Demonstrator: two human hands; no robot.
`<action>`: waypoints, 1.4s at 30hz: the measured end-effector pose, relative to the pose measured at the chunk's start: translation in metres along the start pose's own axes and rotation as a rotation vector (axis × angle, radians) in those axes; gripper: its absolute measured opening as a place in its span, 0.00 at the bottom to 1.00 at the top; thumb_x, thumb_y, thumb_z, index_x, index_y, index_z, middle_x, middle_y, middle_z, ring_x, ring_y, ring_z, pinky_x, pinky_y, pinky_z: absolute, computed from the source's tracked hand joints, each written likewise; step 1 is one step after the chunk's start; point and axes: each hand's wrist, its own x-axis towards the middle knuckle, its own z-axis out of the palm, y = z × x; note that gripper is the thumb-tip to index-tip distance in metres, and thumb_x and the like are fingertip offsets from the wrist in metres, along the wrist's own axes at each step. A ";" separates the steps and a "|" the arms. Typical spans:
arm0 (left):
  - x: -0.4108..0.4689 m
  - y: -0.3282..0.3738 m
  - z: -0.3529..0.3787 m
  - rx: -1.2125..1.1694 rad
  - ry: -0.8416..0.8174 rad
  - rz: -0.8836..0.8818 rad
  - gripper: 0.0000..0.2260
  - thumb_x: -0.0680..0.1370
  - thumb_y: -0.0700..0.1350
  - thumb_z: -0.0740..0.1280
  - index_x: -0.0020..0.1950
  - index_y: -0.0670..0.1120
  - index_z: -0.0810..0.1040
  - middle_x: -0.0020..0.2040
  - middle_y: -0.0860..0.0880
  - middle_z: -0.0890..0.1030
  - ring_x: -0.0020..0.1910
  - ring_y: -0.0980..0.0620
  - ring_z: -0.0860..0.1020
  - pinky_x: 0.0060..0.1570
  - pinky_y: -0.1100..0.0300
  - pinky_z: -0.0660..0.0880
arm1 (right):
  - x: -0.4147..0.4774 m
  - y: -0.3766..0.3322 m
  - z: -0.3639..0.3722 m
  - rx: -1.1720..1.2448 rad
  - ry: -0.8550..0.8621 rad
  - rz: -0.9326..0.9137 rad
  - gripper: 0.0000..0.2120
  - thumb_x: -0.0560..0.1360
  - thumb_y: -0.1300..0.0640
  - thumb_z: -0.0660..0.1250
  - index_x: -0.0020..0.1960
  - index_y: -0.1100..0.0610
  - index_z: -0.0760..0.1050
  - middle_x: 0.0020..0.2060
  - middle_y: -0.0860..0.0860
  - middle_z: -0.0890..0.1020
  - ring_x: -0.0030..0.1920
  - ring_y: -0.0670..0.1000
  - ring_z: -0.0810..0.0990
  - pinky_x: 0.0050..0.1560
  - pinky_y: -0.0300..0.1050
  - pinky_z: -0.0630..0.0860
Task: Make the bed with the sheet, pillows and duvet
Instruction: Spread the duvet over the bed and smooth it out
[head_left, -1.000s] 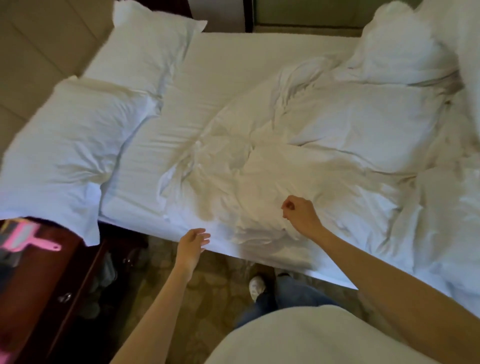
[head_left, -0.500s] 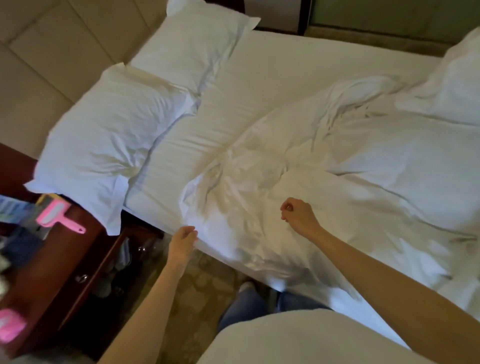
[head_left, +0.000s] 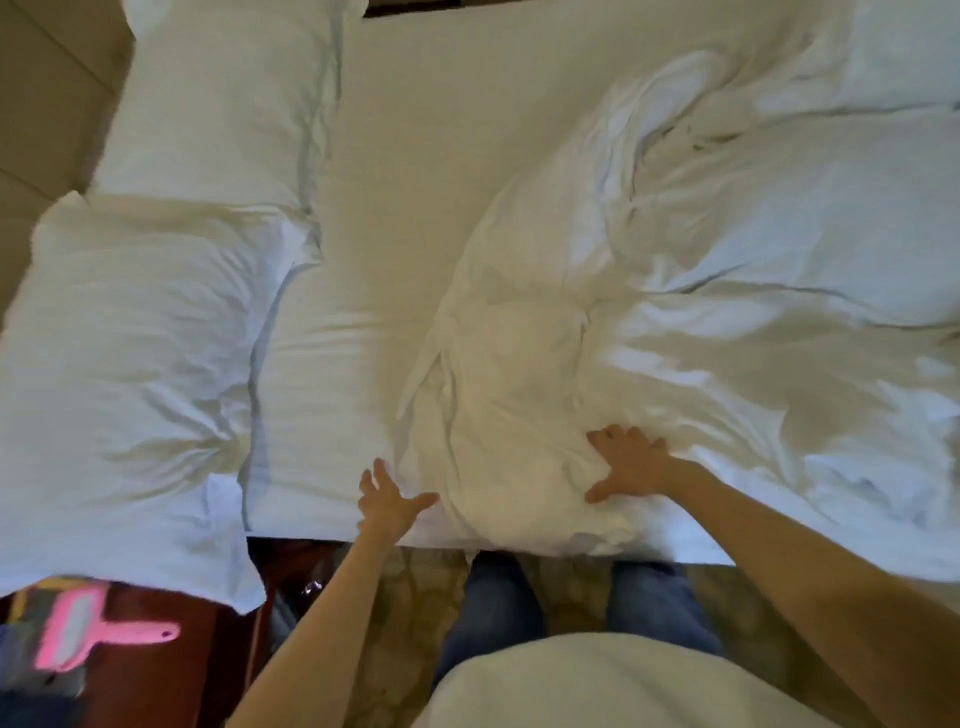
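Head cam looks down over the near side of the bed. I read the right hand (head_left: 631, 465) as open: fingers straight and spread, palm flat on the duvet (head_left: 727, 249), thumb stuck out toward the bed edge. It rests on a bunched lump of duvet close to the near edge of the mattress. Left hand (head_left: 390, 500) is also open, fingers splayed, thumb pointing right at the duvet's near corner. The thumb tip meets the fabric edge. I cannot tell if the palm touches the sheet (head_left: 415, 156) or floats just above it. Neither hand grips anything.

Duvet: white, crumpled, heaped over the right half of the bed, with deep folds running from the middle to the far right. Sheet: white, faint stripes, flat and mostly smooth, bare in a band between duvet and pillows.

Two white pillows lie on the left, at the head end. Near pillow (head_left: 135, 364) is creased, its corner hanging past the mattress edge over the nightstand (head_left: 171, 675). Far pillow (head_left: 218, 93) lies just beyond it, the two touching end to end. Beige padded headboard (head_left: 36, 78) sits behind them.

On the dark wood nightstand I see a pink brush (head_left: 85, 631), handle pointing right, blurred. The items beside it are too smeared to name. Below the bed edge, legs in blue jeans (head_left: 493, 608) stand against the mattress, with patterned carpet (head_left: 410, 587) between them and the nightstand. Both forearms are bare.
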 end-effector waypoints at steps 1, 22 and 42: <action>0.009 -0.002 -0.005 -0.001 -0.047 0.008 0.50 0.71 0.57 0.73 0.78 0.44 0.42 0.78 0.42 0.47 0.75 0.36 0.54 0.72 0.41 0.57 | -0.002 -0.007 0.007 -0.045 -0.014 0.018 0.48 0.69 0.36 0.69 0.78 0.52 0.47 0.73 0.55 0.57 0.72 0.60 0.57 0.70 0.63 0.56; -0.034 0.048 -0.081 -0.693 0.116 0.386 0.12 0.77 0.40 0.65 0.60 0.49 0.77 0.53 0.49 0.81 0.51 0.50 0.79 0.51 0.52 0.77 | -0.004 -0.087 -0.015 0.471 0.475 0.084 0.14 0.82 0.56 0.53 0.38 0.54 0.66 0.47 0.63 0.80 0.49 0.61 0.78 0.44 0.48 0.68; -0.021 -0.210 -0.390 -0.849 0.645 0.136 0.08 0.71 0.33 0.67 0.49 0.40 0.80 0.40 0.44 0.79 0.42 0.46 0.76 0.39 0.58 0.71 | -0.025 -0.520 -0.081 0.556 0.463 -0.759 0.21 0.80 0.62 0.59 0.29 0.53 0.59 0.27 0.46 0.67 0.32 0.49 0.65 0.35 0.45 0.59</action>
